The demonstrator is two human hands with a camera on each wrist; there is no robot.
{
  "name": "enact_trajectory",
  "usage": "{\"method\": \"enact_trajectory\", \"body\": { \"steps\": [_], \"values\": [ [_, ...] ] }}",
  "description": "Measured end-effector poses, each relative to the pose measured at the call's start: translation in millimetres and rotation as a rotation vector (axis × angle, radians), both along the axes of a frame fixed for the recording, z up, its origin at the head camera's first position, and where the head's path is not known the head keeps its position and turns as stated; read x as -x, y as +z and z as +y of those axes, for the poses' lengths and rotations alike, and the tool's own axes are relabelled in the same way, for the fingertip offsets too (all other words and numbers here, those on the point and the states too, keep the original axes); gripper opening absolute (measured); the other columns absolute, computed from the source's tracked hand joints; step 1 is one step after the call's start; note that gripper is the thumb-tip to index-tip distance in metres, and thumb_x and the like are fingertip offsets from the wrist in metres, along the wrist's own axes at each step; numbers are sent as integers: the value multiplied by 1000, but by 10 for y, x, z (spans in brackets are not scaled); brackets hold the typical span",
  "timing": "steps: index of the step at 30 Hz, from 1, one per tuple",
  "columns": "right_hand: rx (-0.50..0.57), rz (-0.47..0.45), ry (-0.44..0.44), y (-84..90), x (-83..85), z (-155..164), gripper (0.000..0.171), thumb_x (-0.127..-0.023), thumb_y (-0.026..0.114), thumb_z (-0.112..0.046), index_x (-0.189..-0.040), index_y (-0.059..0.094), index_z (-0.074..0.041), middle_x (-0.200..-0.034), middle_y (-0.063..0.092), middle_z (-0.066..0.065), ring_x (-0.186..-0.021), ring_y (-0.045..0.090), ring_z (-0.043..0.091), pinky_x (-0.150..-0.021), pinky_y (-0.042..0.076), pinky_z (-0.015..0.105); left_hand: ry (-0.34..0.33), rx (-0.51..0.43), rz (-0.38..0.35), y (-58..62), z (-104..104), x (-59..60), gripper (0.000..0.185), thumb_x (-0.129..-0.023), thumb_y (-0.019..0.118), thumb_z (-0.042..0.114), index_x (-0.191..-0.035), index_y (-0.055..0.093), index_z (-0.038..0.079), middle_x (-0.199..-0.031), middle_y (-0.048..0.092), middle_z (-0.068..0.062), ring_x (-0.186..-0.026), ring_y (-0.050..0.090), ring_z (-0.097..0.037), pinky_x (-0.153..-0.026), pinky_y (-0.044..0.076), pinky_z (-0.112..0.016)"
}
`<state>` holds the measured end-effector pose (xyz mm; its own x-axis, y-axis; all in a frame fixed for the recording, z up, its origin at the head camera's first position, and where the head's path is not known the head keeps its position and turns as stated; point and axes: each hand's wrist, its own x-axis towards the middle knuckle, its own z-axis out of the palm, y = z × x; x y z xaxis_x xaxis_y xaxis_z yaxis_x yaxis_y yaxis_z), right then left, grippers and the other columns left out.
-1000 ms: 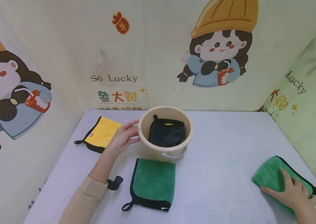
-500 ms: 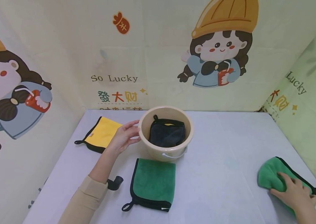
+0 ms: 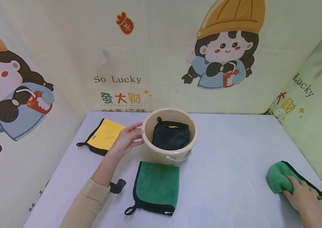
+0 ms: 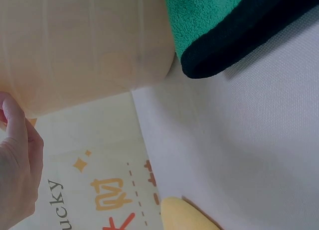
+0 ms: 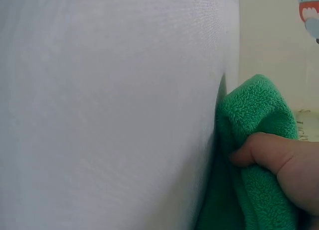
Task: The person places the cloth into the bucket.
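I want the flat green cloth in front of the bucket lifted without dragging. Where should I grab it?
Pinch the black loop at the near left corner of the green cloth, coming from the near side. The loop sticks out past the hem, probably an easy handle.

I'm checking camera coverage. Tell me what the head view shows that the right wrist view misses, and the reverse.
Only the head view shows the left hand touching the beige bucket, the dark cloth inside it, the yellow cloth and the flat green cloth. Only the right wrist view shows the thumb pressed into the pile up close. Both show the right hand gripping the bunched green cloth on the white table.
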<state>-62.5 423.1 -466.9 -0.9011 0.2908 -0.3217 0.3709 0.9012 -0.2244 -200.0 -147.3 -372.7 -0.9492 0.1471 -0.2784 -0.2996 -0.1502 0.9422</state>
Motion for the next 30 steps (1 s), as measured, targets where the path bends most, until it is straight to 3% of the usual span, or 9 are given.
{"method": "enact_trajectory", "body": {
  "steps": [8,20,30],
  "values": [
    [-59,38,-40,49,15,-64,61,-85,61,-22,-131,26,-1,-119,27,34,-100,25,60,-82,11,73,-8,16,6,-16,-1,3,50,-88,62,19,-135,44,14,-118,53,-12,-104,58,-25,-83,51,-33],
    [-141,347,43,281,27,-276,41,-85,57,-10,-119,36,-1,-102,38,32,-88,32,53,-73,17,68,-4,4,5,-3,0,-4,48,-88,61,17,-133,46,14,-114,54,-10,-95,61,-19,-83,51,-33],
    [-164,429,64,486,191,-429,43,-84,56,-7,-121,37,-1,-106,34,32,-91,29,53,-77,15,70,-4,2,8,-3,2,2,49,-88,61,18,-134,44,13,-113,55,-9,-91,62,-16,-82,51,-33]
  ]
}}
